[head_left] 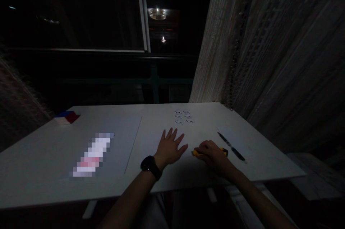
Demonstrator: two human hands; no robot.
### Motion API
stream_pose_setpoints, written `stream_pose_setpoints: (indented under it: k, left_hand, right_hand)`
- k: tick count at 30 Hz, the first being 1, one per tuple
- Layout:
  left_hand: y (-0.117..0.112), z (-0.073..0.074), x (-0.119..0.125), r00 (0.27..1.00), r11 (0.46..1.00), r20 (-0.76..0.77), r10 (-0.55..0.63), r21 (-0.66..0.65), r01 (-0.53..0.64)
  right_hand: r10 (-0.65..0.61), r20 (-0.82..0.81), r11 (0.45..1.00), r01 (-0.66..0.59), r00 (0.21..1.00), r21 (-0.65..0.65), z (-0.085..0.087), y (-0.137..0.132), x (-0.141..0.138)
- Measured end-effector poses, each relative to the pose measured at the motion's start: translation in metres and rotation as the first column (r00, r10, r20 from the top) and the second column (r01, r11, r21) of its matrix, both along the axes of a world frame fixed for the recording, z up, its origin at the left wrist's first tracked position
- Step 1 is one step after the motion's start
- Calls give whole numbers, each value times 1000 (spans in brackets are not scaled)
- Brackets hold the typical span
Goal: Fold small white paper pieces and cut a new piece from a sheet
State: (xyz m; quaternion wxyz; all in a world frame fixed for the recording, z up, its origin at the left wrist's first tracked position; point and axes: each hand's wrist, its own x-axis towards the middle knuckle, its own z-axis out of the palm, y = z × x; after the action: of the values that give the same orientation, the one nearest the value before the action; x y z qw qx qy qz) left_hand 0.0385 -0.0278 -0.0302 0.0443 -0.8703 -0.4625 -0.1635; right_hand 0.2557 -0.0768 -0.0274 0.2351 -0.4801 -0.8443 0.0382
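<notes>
My left hand, with a black watch on the wrist, lies flat with its fingers spread. Under it is a pale sheet of paper that barely stands out from the white table. To its right, my right hand is closed around a yellow utility knife, whose tip points left toward my left thumb. The knife's rear end shows past the hand. Beyond my fingers sit several small dark-outlined shapes in two columns. A black pen lies slanted to the right of the knife.
A large pale sheet covers part of the table's left side, with a bright pixelated patch over it. At the far left corner stands a blue, red and white block. Curtains hang on the right, and a dark window is behind.
</notes>
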Motion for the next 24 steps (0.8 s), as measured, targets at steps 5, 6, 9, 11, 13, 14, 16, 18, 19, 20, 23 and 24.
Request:
stream_pose_setpoints:
  k: [5,6,9,11,13,14,16,18,19,20,23,24]
  left_hand:
    - [1,-2,0,999,999,-6,-39,-7,39]
    - [1,-2,0,999,999,-6,-41,-8,41]
    - [1,-3,0,999,999,-11,-38,-5,38]
    - [1,-3,0,999,999,-14,-32,-3,32]
    - [1,-3,1,1000,1000,-13,-29,-4,29]
    - [1,-3,1,1000,1000,-10,-27,-4,27]
    - [1,-3,1,1000,1000,-6,-27,-6,27]
    - [1,-3,2,1000,1000,-4,-26,-6,26]
    - [1,-3,2,1000,1000,-3,-24,-7,24]
    - [1,-2,2,1000,1000,-4,-23,-7,23]
    - [0,-2,1,1000,1000,-5,-22,-9,22]
    - [0,-2,1,1000,1000,-6,-23,-12,23]
  right_hand:
    - [15,0,1000,-15,1000,-2,1,4,-4]
    - [19,-1,1000,-19,1000,-7,1,5,-4]
    - [31,-3,999,-31,1000,-21,2,6,-3]
    - [31,-2,999,-31,1000,-21,2,6,-3]
    - [24,0,1000,-24,1000,-13,2,5,-4]
    - [18,3,1000,-18,1000,-9,2,5,-4]
    - [10,4,1000,-10,1000,2,2,4,-4]
    - [8,7,1000,-8,1000,12,1,4,-4]
    - [9,9,1000,-9,1000,18,0,3,-4]
    - [9,10,1000,-9,1000,24,-1,3,-4]
    - [0,7,999,0,1000,44,-4,0,-1]
    - [-7,5,999,7,1000,50,-5,-1,1]
